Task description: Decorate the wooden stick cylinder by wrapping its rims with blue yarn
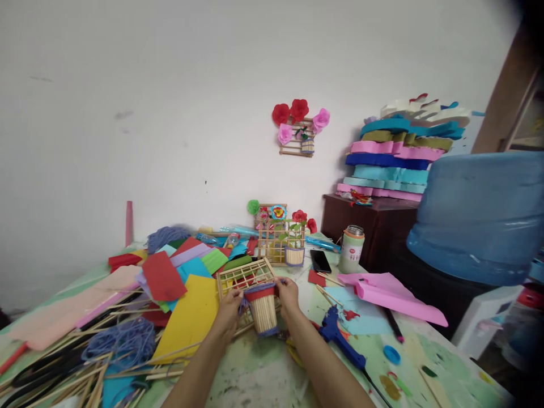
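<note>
Between my two hands is a small basket (264, 313) made of pale sticks, with a red band and purple yarn round its top and a blue-purple edge at its base. My left hand (229, 309) pinches its upper left side, where loose purple yarn bunches. Closed on the opposite upper edge is my right hand (288, 293). Just behind the basket, a stick lattice (242, 275) leans at a tilt; whether the two are joined I cannot tell. A blue glue gun (342, 340) lies to the right of my right forearm.
Coloured paper (187, 311), tangled purple yarn (123, 341) and loose sticks crowd the left. At the right are a phone (320, 261), a bottle (352, 249), pink paper (395, 296) and a blue ring (391, 355). A flower-decorated lattice (280, 243) stands behind; a large water jug (476, 215) is far right.
</note>
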The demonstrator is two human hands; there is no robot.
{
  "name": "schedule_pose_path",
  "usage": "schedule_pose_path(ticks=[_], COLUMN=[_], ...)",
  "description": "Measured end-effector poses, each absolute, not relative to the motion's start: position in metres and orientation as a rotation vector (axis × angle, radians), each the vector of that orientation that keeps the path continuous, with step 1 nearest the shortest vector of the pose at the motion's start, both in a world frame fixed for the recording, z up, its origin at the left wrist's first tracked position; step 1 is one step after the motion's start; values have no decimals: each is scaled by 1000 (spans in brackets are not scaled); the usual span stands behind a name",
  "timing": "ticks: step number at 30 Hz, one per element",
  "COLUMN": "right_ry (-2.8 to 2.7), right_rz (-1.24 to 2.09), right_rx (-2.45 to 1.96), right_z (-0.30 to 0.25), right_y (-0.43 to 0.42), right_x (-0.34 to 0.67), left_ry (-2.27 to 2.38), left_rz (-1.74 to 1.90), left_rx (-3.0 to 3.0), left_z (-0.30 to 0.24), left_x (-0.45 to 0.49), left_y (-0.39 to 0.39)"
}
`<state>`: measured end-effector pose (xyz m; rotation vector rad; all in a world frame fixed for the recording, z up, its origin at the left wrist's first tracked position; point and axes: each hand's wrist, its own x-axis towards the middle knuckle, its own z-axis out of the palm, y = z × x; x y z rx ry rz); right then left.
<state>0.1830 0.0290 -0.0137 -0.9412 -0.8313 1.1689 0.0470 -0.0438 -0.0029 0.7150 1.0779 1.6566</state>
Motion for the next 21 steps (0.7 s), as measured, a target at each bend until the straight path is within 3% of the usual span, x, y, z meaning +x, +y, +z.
schedule_pose_path(ticks=[13, 21], right_ry=[-977, -1114], right_rz=[1023, 873], right_rx=[-1064, -1100], right_z=[-10, 9], right_y=[29, 33], right_x=[193, 207], left_ry=[1186, 1247], left_rz=[1615, 1601], left_rx=[825, 764], left_z=[-11, 11], left_x=[39, 28], left_y=[-39, -52])
